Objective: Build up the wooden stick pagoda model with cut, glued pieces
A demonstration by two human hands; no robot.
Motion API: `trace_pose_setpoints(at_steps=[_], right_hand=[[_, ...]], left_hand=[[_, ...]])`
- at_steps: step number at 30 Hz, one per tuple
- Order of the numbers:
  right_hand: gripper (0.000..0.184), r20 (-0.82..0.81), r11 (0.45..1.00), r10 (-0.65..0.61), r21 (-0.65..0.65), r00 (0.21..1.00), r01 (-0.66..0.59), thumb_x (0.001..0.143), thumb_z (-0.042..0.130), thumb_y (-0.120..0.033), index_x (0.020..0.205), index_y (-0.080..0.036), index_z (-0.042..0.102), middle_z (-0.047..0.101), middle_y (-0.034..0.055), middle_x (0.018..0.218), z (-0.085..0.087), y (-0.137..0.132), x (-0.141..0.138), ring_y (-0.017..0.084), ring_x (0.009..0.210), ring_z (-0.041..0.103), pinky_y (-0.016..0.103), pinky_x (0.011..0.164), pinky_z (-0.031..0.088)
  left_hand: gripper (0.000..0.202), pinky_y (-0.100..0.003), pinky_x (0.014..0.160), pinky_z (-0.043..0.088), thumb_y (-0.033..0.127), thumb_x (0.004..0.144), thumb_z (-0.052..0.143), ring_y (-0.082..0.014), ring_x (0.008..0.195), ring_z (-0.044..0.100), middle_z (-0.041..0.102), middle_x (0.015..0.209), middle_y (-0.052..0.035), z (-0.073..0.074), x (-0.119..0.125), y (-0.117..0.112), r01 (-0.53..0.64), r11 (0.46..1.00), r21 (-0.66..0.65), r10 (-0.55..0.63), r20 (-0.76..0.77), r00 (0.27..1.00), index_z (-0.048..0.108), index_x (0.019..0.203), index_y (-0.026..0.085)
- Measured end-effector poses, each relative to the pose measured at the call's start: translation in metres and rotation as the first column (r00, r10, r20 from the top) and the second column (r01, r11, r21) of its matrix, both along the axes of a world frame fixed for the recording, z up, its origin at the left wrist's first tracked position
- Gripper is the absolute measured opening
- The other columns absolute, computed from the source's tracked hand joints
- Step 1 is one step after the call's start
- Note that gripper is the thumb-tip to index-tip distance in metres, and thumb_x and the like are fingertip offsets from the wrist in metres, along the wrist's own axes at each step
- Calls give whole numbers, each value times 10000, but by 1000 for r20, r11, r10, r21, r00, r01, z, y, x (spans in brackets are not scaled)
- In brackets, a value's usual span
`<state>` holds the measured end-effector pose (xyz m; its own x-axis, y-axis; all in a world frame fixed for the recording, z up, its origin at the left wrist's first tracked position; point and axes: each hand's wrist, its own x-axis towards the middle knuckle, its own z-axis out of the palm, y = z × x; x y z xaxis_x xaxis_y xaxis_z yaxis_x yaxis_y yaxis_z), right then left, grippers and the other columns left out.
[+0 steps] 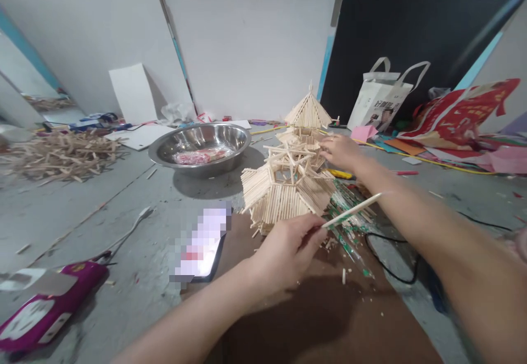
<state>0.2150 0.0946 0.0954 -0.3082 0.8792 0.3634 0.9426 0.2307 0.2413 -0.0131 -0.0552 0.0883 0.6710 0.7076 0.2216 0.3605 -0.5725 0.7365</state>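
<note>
From my distant seat, I had the front stick model (pixel 284 196) near the middle of the head view, at the far end of a brown board (pixel 304 331), its six-sided top opening ringed by loose-looking crossed pieces. Just behind it stood the pointed stick model (pixel 309 112). My left hand (pixel 292 243) was in front of the nearer roof, thumb and fingers pinched on a pale stick (pixel 358 208) that slanted up to the right. My right hand (pixel 340 152) reached to the right side of the models; its fingertips were partly hidden, so I could not tell whether they gripped anything. Clear wrappers (pixel 352 216) with green print lay beneath the stick. Left of the board's edge was a lit phone (pixel 206 243), and farther off, a steel basin (pixel 164 147) held a reddish packet (pixel 201 156).
</note>
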Motion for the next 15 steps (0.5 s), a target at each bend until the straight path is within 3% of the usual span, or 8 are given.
trace_pose_setpoints(at_steps=[4,7,11,15], right_hand=[[324,-176,996,-87,-10,981,87,797,402,-331,988,-182,617,646,63,975,7,-61,11,213,898,564,300,706,410],[328,-292,988,-135,-110,947,107,783,418,-380,983,-220,624,679,37,850,5,-112,9,203,741,610,280,586,423],[293,-359,982,-77,-189,930,8,792,428,-367,971,-244,625,683,8,852,-9,-168,-10,181,734,619,273,599,441],[271,-356,946,122,-241,927,-217,824,397,-295,953,-215,622,671,22,912,-41,-196,-40,158,822,604,273,717,442]], left_hand=[[207,-202,569,391,220,846,336,-104,641,506,564,721,-15,-31,-20,-15,54,995,84,-30,-258,966,531,822,155],[204,-235,582,425,210,850,317,-133,683,534,566,792,-42,-57,-25,-34,158,969,189,-55,-458,887,512,886,164],[152,-266,561,434,187,833,344,-158,677,515,547,803,-45,-78,-21,-54,298,900,319,-42,-616,787,494,822,163],[179,-301,618,432,230,843,342,-174,725,492,544,802,-45,-81,-19,-61,294,861,416,5,-583,812,504,813,161]])
